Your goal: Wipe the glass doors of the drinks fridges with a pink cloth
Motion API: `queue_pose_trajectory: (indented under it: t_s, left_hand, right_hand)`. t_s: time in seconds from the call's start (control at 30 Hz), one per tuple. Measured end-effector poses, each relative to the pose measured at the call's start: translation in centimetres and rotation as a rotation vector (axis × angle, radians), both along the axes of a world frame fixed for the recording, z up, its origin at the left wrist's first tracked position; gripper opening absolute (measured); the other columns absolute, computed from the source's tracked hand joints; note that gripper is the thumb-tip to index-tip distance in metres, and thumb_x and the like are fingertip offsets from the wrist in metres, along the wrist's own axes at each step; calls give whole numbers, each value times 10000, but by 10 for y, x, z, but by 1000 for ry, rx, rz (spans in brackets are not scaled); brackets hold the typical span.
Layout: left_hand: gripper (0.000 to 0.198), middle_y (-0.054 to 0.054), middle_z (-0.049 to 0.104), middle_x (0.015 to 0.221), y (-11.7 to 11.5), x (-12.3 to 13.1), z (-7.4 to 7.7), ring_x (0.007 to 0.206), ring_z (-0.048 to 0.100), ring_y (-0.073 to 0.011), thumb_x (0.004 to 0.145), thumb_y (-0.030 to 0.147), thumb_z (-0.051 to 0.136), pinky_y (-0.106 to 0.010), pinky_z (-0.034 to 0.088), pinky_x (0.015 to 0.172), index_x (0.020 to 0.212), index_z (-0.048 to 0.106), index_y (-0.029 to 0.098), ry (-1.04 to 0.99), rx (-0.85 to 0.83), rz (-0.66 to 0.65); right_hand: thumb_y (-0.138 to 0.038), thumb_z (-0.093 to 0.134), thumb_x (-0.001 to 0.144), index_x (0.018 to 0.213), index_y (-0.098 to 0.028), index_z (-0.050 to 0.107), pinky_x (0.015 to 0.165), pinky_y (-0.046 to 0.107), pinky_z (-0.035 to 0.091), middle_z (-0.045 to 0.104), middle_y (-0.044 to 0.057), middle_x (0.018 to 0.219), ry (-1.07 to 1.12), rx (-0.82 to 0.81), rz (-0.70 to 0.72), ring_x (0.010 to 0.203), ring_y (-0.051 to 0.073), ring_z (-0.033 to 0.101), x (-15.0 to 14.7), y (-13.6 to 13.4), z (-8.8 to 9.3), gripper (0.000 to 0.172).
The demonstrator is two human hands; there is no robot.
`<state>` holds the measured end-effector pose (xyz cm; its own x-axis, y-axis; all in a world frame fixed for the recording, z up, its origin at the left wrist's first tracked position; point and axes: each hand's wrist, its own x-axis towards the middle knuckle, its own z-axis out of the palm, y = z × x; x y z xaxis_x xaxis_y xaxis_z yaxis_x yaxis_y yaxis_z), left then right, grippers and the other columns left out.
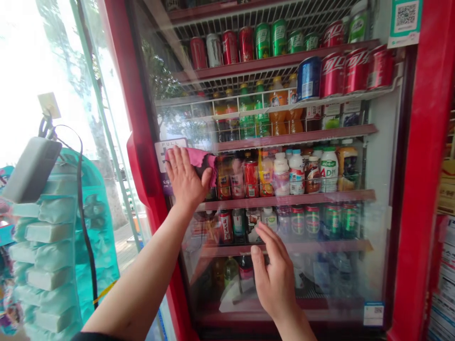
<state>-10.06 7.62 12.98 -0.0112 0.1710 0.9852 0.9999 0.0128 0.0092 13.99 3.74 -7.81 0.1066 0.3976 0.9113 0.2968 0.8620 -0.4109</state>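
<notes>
Coca-Cola cans [355,73] are shelved behind a red-framed glass cooler door [142,189]. A soft pink cloth [204,161] is pressed flat against the glass by the open left hand [186,180], just beside a "PULL" sticker [171,156]. The right hand [273,279] is spread open, its fingers apart, gripping nothing.

A white-and-purple "PULL" door sticker [169,163] sits partly hidden behind a left hand [188,180] and pink cloth [202,163]; glare blurs plastic bottles [330,274] low in a red drinks cooler [423,166], labels unreadable.
</notes>
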Motion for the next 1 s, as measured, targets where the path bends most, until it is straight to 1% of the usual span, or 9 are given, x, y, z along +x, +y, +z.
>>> queue_pose_trajectory:
  t_s: [0.13,0.2,0.27,0.33,0.47,0.53,0.6,0.83,1.0]
  left_hand:
    - [1075,-279,47,1853,-1,-6,31,1746,-14,-417,1006,676,515,-626,-4,1396,1746,148,-11,-274,76,43]
    - [1059,-284,40,1853,6,8,41,1743,-21,-432,1013,665,503,-656,-8,1385,1746,145,-10,-396,115,63]
    - [1042,-267,48,1858,15,30,43,1743,-28,-434,1014,665,509,-663,-23,1381,1754,160,20,-390,121,58]
    - [1034,-232,72,1865,25,55,38,1745,-26,-421,1007,680,529,-646,-33,1387,1763,183,65,-217,83,20]
    - [1009,-165,151,1867,37,96,14,1751,39,-383,1007,743,515,-601,-8,1407,1767,240,139,322,-66,-75]
    - [986,-144,206,1859,39,105,5,1750,94,-356,1015,763,480,-580,27,1415,1766,253,166,517,-141,-110]
    - [979,-146,235,1850,38,101,3,1748,126,-340,1021,758,472,-568,49,1418,1769,242,169,558,-158,-122]
    - [1070,-265,102,1851,23,46,33,1744,28,-427,1000,695,545,-636,13,1397,1753,186,25,-9,42,-17]
    - [1076,-287,83,1847,31,59,42,1740,-16,-450,991,680,553,-693,-27,1376,1748,186,9,-59,78,-37]
  right_hand:
    - [-311,528,1125,1453,-234,645,1141,539,606,708,126,1502,-7,-27,6,1412,295,671,2,1,-2,357]
    - [-312,527,1125,1447,-234,651,1134,541,609,711,129,1497,1,-36,-5,1403,296,677,6,3,-3,354]
    - [-309,530,1123,1445,-232,653,1127,532,613,710,133,1498,13,-36,-23,1397,295,682,10,4,-3,353]
    - [-307,536,1122,1445,-230,652,1127,525,614,711,134,1498,29,-34,-40,1394,292,685,15,6,-3,352]
    - [-310,542,1120,1447,-231,648,1131,542,610,719,131,1486,55,-30,-60,1389,299,688,20,6,-2,352]
    - [-308,542,1119,1453,-234,646,1127,549,613,717,130,1489,45,-25,-62,1391,303,687,21,4,-1,357]
    - [-302,541,1119,1458,-234,644,1121,547,617,715,131,1494,33,-17,-64,1393,304,687,22,3,-2,361]
    - [-299,543,1116,1430,-232,660,1109,532,631,721,132,1483,37,-49,-55,1378,299,698,24,4,-7,342]
    - [-300,539,1114,1437,-245,656,1100,531,642,716,121,1495,52,-59,-62,1378,295,701,25,8,-15,348]
